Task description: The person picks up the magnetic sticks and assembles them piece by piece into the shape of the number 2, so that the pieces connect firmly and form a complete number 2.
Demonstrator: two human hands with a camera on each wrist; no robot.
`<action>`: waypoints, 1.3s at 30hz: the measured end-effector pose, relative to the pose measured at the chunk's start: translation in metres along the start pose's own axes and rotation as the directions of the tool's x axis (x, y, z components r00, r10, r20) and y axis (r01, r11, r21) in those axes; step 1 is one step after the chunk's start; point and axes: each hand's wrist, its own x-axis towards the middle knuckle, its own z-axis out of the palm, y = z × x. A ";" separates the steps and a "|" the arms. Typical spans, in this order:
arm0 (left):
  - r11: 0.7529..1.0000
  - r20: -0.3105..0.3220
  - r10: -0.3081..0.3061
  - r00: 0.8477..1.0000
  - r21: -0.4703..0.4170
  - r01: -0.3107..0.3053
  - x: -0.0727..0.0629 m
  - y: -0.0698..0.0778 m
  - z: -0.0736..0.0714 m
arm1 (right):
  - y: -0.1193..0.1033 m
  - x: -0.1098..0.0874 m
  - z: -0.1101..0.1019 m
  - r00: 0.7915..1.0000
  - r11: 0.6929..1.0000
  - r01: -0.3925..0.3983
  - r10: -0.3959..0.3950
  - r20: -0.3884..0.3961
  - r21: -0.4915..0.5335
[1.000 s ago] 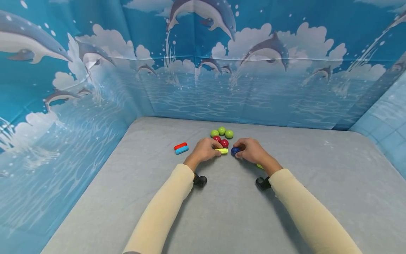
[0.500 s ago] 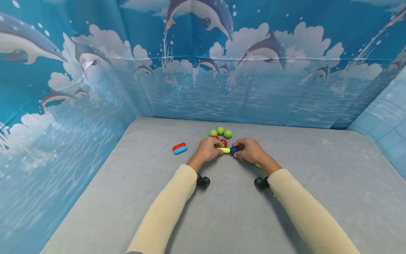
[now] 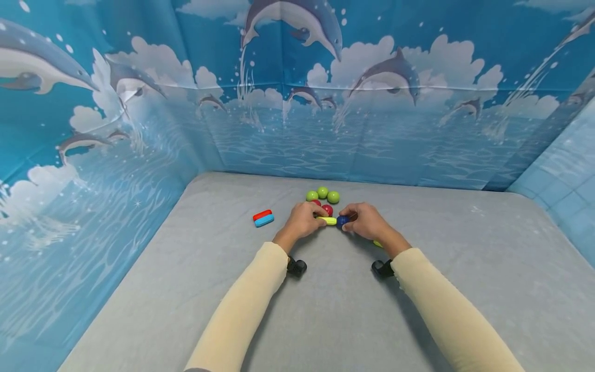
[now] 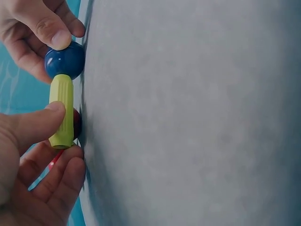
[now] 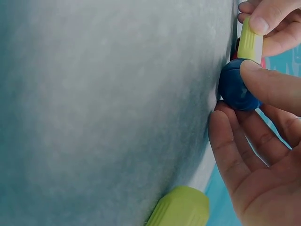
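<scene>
My left hand (image 3: 304,221) pinches a yellow-green ribbed rod (image 4: 62,110) between thumb and fingers. A glossy dark blue ball (image 4: 65,61) is gripped by my right hand (image 3: 367,221), thumb on one side and fingers on the other. The rod's end meets the ball, and the two pieces line up end to end close over the grey surface. Just behind the rod lie red balls (image 3: 327,210), partly hidden by my left hand. Another yellow-green rod (image 5: 181,207) lies beside my right wrist, mostly covered by it in the head view.
Three green balls (image 3: 323,192) sit behind the red ones. To the left, a red rod (image 3: 262,215) and a light blue rod (image 3: 264,221) lie side by side. Dolphin-printed curtains (image 3: 288,129) stand along the back and sides of the grey-covered surface (image 3: 334,320).
The rod in my left hand has moved right and the gap to the blue ball has closed. Over the last half second both hands have stayed almost still.
</scene>
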 end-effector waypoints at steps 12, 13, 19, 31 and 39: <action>0.994 0.003 0.075 0.997 0.078 -0.075 -0.006 -0.004 -0.012 | -0.001 0.000 0.003 1.000 1.000 0.001 -0.001 0.006 0.010; 0.992 0.005 0.086 0.996 0.097 -0.086 -0.007 -0.005 -0.016 | -0.002 0.000 0.004 1.000 1.000 0.000 0.000 0.010 0.012; 0.956 0.043 0.140 0.989 0.252 -0.147 0.001 -0.003 -0.044 | -0.004 0.002 0.004 0.999 1.000 -0.002 0.002 0.033 0.005; 0.916 0.183 0.152 0.971 0.343 -0.208 0.029 -0.002 -0.045 | -0.001 0.004 -0.003 0.999 1.000 0.018 -0.018 0.039 -0.007; 0.902 0.227 0.087 0.970 0.395 -0.174 0.037 -0.007 -0.029 | -0.002 0.004 -0.003 0.999 1.000 0.015 -0.014 0.036 -0.017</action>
